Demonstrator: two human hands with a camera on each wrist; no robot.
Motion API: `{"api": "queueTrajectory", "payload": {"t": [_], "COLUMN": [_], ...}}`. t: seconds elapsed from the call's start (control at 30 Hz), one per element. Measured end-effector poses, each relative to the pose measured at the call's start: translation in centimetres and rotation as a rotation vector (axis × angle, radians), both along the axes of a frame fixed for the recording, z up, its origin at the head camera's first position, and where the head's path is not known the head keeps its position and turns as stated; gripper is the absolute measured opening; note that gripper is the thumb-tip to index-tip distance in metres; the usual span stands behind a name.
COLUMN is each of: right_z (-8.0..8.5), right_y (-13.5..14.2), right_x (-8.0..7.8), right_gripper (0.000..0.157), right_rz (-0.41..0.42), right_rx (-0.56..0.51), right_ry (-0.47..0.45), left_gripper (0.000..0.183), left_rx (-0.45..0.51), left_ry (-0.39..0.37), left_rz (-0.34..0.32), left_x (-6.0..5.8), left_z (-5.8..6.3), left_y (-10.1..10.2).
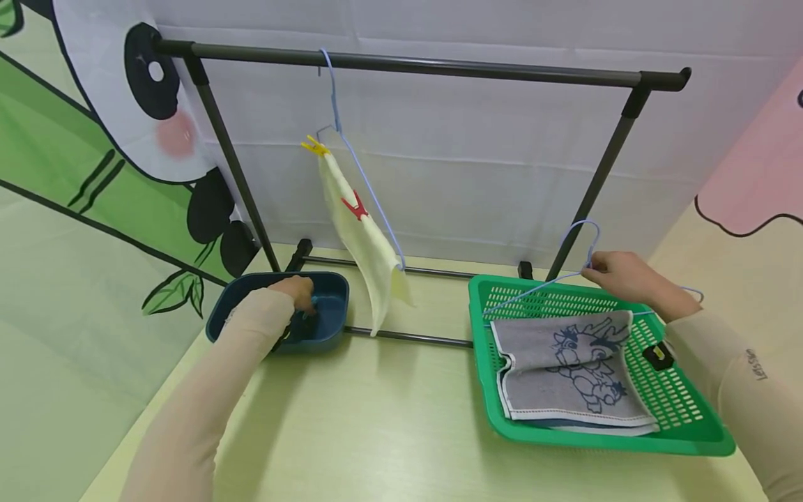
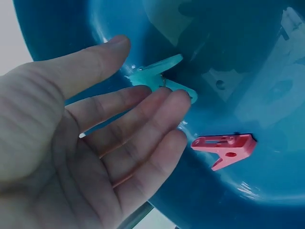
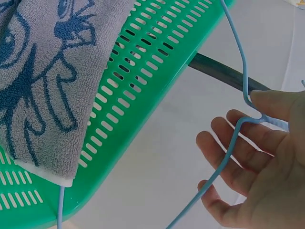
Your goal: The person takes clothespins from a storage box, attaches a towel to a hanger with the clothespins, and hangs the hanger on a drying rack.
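Note:
My left hand (image 1: pixel 300 289) reaches into a dark blue basin (image 1: pixel 339 307). In the left wrist view its fingers are loosely bent, with their tips right at a teal clothespin (image 2: pixel 150 78). A pink clothespin (image 2: pixel 228 147) lies beside them on the basin's floor. On the other side, my right hand (image 1: pixel 621 275) pinches the neck of a light blue hanger (image 3: pixel 245 76) between thumb and fingers. A grey towel (image 1: pixel 583 373) with a dark blue cartoon drawing is draped over this hanger's lower bar, above the green basket (image 1: pixel 502 432).
A black rack (image 1: pixel 439 66) stands at the back. From its rail hangs another blue hanger (image 1: pixel 370 185) with a pale yellow cloth (image 1: pixel 370 265), held by a yellow clothespin (image 1: pixel 316 146) and a red clothespin (image 1: pixel 357 208). A small black object (image 1: pixel 659 355) is at the basket's right side.

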State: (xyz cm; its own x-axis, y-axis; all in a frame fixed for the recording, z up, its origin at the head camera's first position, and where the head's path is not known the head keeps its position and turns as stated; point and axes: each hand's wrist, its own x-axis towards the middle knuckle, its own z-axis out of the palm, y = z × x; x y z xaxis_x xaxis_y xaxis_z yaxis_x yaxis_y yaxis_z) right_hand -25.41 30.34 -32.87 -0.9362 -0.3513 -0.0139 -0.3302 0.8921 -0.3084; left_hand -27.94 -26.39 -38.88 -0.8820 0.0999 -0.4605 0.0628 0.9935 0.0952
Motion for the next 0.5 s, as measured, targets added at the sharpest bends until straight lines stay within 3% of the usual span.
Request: {"api": "queueTrajectory", "payload": {"t": [0.13,0.37,0.5], "right_z": [0.2,0.5,0.5], "right_y": [-0.4,-0.6,-0.7], "right_x": [0.2,0.4,0.2], "right_gripper": [0.03,0.029,0.029], "right_rz": [-0.011,-0.008,-0.002], "right_rx": [-0.012,-0.026,-0.022], "right_ry": [-0.025,-0.032,-0.028], "left_gripper": [0.027,0.053,0.047], "left_rx": [-0.009,-0.019,-0.023], "left_ry": [-0.013,0.001,-0.019], "left_rz": [-0.014,-0.017,0.007], "left_x": [-0.3,-1.1,-1.3], "left_z": [0.0,0.6,0.4], "left_y": [-0.4,-0.8,-0.8]}}
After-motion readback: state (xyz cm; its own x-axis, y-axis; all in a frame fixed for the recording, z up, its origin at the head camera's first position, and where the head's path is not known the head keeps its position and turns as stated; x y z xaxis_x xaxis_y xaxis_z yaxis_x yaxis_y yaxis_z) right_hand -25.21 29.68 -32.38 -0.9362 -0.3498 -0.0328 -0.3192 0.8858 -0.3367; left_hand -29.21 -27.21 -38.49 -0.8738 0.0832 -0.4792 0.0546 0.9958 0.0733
